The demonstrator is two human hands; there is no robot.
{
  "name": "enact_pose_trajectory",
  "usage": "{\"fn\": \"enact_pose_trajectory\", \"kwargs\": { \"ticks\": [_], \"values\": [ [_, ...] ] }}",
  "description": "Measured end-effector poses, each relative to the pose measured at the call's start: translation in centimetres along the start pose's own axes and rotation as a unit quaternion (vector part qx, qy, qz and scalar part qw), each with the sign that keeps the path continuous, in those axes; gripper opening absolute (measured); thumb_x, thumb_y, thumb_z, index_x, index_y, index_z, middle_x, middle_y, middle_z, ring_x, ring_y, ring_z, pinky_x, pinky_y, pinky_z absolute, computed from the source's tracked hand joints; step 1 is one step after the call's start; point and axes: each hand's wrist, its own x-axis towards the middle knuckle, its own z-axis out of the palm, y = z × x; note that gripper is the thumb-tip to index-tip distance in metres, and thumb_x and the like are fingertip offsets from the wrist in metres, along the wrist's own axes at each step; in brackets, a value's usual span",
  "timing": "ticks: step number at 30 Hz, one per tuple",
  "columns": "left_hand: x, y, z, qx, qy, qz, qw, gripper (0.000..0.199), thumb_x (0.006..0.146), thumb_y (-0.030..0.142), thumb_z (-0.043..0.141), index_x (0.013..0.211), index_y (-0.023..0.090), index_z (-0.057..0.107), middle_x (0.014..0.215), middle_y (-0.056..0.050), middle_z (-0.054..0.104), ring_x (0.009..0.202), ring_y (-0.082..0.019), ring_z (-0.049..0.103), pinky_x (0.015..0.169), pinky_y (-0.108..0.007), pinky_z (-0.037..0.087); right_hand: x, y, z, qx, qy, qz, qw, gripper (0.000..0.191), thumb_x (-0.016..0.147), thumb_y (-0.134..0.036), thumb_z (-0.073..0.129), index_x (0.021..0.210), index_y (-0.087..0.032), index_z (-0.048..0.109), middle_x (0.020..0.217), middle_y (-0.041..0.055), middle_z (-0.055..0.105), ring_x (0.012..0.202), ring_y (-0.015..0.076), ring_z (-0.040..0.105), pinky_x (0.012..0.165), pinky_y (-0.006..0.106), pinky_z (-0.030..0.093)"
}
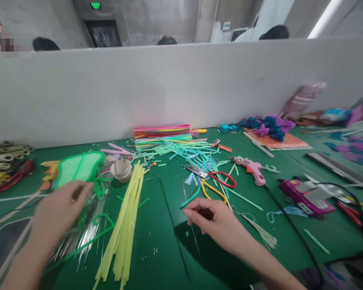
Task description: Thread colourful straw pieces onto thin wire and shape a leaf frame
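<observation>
My left hand (63, 205) is at the left with its fingers bent together, over the near end of a green mesh piece (80, 167); what it grips is hidden. Just right of centre, my right hand (207, 215) has thumb and forefinger pinched at the end of a teal strip (191, 197). A thin, faint strand hangs below those fingertips. Between the hands lies a bundle of yellow-green strips (124, 229). Scissors with red handles (222, 178) and yellow-handled ones (210, 192) rest beyond my right hand.
A pink glue gun (254, 171) and a magenta power strip (307, 197) with a black cable are on the right. Colored strips (163, 137) lie along the white partition (169, 88). A paper cup (121, 170) stands left of centre. Bamboo tubes (3, 157) are far left.
</observation>
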Motion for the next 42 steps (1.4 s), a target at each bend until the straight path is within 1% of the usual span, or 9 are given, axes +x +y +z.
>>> {"fn": "enact_pose_trajectory", "kwargs": {
  "ticks": [3, 7, 14, 22, 27, 31, 34, 38, 42],
  "values": [
    [-2.3, 2.7, 1.4, -0.133, -0.177, 0.214, 0.951, 0.028, 0.09, 0.044, 0.058, 0.111, 0.029, 0.068, 0.107, -0.004, 0.069, 0.093, -0.022, 0.065, 0.078, -0.028, 0.048, 1.6, -0.2, 0.6, 0.065, -0.087, -0.003, 0.994, 0.022, 0.088, -0.042, 0.064, 0.086, -0.021, 0.071, 0.073, 0.0012, 0.071, 0.058, 0.0099, 0.057, 0.053, 0.021, 0.045],
    [-4.2, 4.6, 3.4, -0.142, -0.232, 0.335, 0.902, 0.023, 0.095, 0.028, 0.052, 0.109, 0.029, 0.07, 0.11, -0.007, 0.063, 0.096, -0.02, 0.063, 0.081, -0.028, 0.049, 5.1, 1.6, 0.9, 0.18, -0.115, 0.008, 0.977, 0.029, 0.085, -0.046, 0.068, 0.088, -0.018, 0.068, 0.075, 0.0009, 0.071, 0.057, 0.0073, 0.06, 0.051, 0.017, 0.044],
    [-4.6, 5.8, 4.9, -0.114, -0.186, 0.377, 0.9, 0.027, 0.1, 0.023, 0.041, 0.09, 0.022, 0.066, 0.099, -0.007, 0.06, 0.085, -0.019, 0.06, 0.069, -0.029, 0.046, 7.3, 5.6, -0.3, 0.075, -0.045, 0.125, 0.988, 0.018, 0.094, -0.03, 0.057, 0.084, -0.014, 0.059, 0.077, 0.0031, 0.07, 0.057, 0.0092, 0.067, 0.052, 0.019, 0.054],
    [-4.7, 10.3, 6.2, -0.167, -0.201, 0.409, 0.874, 0.023, 0.1, 0.024, 0.044, 0.091, 0.021, 0.066, 0.092, -0.006, 0.063, 0.084, -0.02, 0.06, 0.072, -0.031, 0.049, 8.6, 5.3, -2.1, -0.091, 0.007, 0.101, 0.991, 0.005, 0.089, -0.022, 0.058, 0.091, -0.017, 0.059, 0.066, 0.001, 0.067, 0.045, 0.0129, 0.061, 0.041, 0.022, 0.047],
    [-4.1, 9.8, 6.5, -0.2, -0.211, 0.362, 0.886, 0.021, 0.099, 0.037, 0.05, 0.107, 0.025, 0.066, 0.112, -0.008, 0.064, 0.106, -0.023, 0.061, 0.091, -0.037, 0.051, 9.2, 5.4, -2.6, -0.19, 0.035, 0.061, 0.979, 0.033, 0.089, -0.021, 0.058, 0.122, -0.013, 0.057, 0.069, 0.0018, 0.069, 0.047, 0.0147, 0.061, 0.051, 0.027, 0.049],
    [-1.5, 9.5, 7.7, -0.149, -0.171, 0.3, 0.927, 0.087, 0.081, 0.07, 0.06, 0.151, 0.024, 0.035, 0.159, -0.016, 0.031, 0.144, -0.036, 0.033, 0.114, -0.054, 0.033, 9.1, 5.1, -1.8, -0.232, 0.046, 0.032, 0.971, 0.048, 0.092, -0.022, 0.057, 0.136, -0.007, 0.049, 0.08, 0.0063, 0.072, 0.07, 0.0215, 0.069, 0.072, 0.034, 0.054],
    [0.6, 9.9, 9.1, -0.093, -0.199, 0.325, 0.92, 0.129, 0.063, 0.088, 0.059, 0.159, 0.017, 0.011, 0.165, -0.023, 0.011, 0.151, -0.042, 0.01, 0.118, -0.062, 0.017, 8.9, 4.9, -1.2, -0.305, 0.074, -0.015, 0.949, 0.053, 0.092, -0.026, 0.06, 0.139, -0.004, 0.047, 0.103, 0.0153, 0.071, 0.095, 0.0287, 0.069, 0.088, 0.042, 0.053],
    [1.6, 10.1, 10.3, -0.06, -0.235, 0.342, 0.908, 0.132, 0.062, 0.09, 0.055, 0.159, 0.018, 0.001, 0.165, -0.022, 0.007, 0.152, -0.04, 0.008, 0.119, -0.062, 0.01, 8.1, 5.2, -0.9, -0.423, 0.072, -0.101, 0.897, 0.075, 0.085, -0.049, 0.068, 0.144, -0.007, 0.045, 0.141, 0.0233, 0.053, 0.132, 0.0394, 0.048, 0.107, 0.053, 0.042],
    [1.5, 9.8, 9.7, -0.073, -0.231, 0.348, 0.905, 0.131, 0.062, 0.088, 0.059, 0.16, 0.023, 0.002, 0.166, -0.019, 0.006, 0.152, -0.04, 0.008, 0.119, -0.062, 0.012, 7.3, 5.7, -1.1, -0.46, -0.025, -0.109, 0.881, 0.102, 0.074, -0.065, 0.073, 0.149, -0.004, 0.038, 0.156, 0.0251, 0.033, 0.146, 0.0416, 0.028, 0.118, 0.057, 0.028]
  ]
}}
